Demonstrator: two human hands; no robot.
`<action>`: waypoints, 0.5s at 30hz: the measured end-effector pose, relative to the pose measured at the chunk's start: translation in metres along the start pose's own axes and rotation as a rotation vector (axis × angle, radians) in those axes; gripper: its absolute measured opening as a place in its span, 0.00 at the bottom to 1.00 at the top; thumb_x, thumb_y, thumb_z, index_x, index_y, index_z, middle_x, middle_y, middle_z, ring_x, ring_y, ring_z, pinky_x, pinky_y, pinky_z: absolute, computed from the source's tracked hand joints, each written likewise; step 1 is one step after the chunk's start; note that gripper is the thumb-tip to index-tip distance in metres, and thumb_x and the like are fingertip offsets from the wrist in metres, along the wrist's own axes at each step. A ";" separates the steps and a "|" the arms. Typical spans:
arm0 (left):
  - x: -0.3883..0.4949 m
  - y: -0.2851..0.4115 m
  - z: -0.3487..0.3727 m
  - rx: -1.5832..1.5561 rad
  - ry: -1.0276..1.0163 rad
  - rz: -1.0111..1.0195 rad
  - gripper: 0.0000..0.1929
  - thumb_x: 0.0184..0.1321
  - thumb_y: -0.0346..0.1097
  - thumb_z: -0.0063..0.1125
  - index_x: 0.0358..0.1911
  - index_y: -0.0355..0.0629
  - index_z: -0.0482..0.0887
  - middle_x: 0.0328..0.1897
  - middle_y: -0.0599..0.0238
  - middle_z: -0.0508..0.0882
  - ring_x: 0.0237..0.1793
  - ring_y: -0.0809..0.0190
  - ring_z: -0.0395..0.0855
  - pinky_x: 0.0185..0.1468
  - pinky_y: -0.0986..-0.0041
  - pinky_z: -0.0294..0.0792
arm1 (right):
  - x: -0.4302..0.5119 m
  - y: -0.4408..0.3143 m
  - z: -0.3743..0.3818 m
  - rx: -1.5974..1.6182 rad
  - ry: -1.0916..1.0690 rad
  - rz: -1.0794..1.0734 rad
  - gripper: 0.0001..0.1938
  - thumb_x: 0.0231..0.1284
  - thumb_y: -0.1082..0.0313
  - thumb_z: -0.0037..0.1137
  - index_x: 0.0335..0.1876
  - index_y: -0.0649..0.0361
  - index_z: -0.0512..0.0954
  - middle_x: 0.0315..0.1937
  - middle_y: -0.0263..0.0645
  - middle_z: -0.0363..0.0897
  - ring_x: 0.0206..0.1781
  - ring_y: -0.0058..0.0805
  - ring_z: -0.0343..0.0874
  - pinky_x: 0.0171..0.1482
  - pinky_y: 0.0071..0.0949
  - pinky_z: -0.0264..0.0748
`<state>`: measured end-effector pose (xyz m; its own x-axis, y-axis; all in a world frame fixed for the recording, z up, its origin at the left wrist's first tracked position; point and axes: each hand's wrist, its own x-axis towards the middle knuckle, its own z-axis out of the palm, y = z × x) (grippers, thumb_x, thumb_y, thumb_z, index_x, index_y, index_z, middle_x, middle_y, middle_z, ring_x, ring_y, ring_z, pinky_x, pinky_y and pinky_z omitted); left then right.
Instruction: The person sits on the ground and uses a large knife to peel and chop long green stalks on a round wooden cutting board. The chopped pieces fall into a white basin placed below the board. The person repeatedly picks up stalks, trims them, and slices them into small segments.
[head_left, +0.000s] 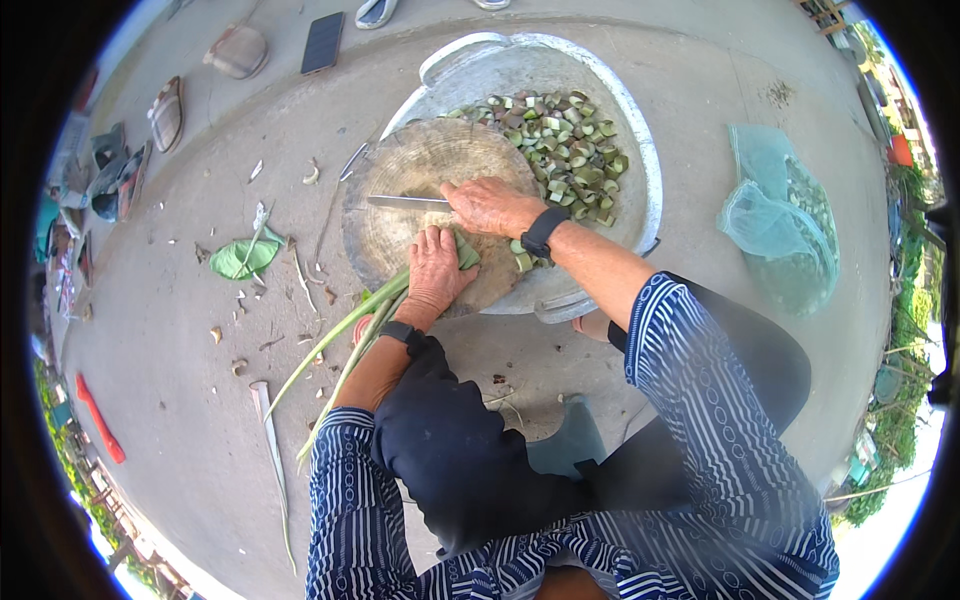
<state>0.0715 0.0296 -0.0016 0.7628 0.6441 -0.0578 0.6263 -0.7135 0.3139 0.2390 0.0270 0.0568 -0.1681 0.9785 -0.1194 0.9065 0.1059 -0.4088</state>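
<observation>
My right hand (491, 206) grips a knife (409, 202), its blade lying to the left over a round wooden chopping block (375, 169). Just below the blade, my left hand (435, 270) presses a bundle of long green stalks (337, 322) onto the block; their ends trail down to the left past my forearm. The block rests on the left side of a wide, pale metal basin (646, 150). Chopped green and purplish stalk pieces (574, 150) lie heaped in the basin to the right of the block. My right hand hides the knife's handle.
A green mesh bag (787, 225) with pale pieces inside lies on the concrete at the right. At the left are a green leaf (244, 259), plant scraps and a red object (99, 420). A phone (322, 43) and shoes (166, 114) lie farther up.
</observation>
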 end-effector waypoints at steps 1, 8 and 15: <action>0.000 0.000 0.000 -0.007 -0.044 -0.023 0.35 0.37 0.49 0.68 0.47 0.36 0.69 0.48 0.54 0.68 0.52 0.50 0.66 0.53 0.60 0.60 | -0.002 0.004 0.001 0.022 -0.018 0.084 0.11 0.52 0.70 0.47 0.39 0.66 0.69 0.30 0.53 0.78 0.38 0.53 0.78 0.40 0.46 0.73; 0.009 -0.004 -0.001 -0.047 0.001 -0.094 0.33 0.37 0.48 0.69 0.46 0.38 0.69 0.45 0.55 0.69 0.52 0.49 0.68 0.55 0.58 0.62 | -0.076 0.031 -0.030 0.331 0.180 0.824 0.16 0.57 0.63 0.49 0.40 0.72 0.65 0.31 0.59 0.77 0.39 0.54 0.78 0.42 0.45 0.73; 0.042 -0.032 -0.010 -0.083 0.081 -0.264 0.33 0.39 0.48 0.68 0.46 0.33 0.70 0.48 0.49 0.70 0.53 0.48 0.68 0.57 0.60 0.63 | -0.124 -0.028 0.017 0.440 0.055 0.605 0.16 0.57 0.64 0.49 0.40 0.73 0.65 0.30 0.62 0.76 0.38 0.57 0.77 0.43 0.46 0.72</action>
<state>0.0818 0.0828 -0.0047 0.5574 0.8271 -0.0728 0.7838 -0.4952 0.3749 0.2277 -0.1000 0.0675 0.3400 0.8522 -0.3977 0.5940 -0.5224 -0.6117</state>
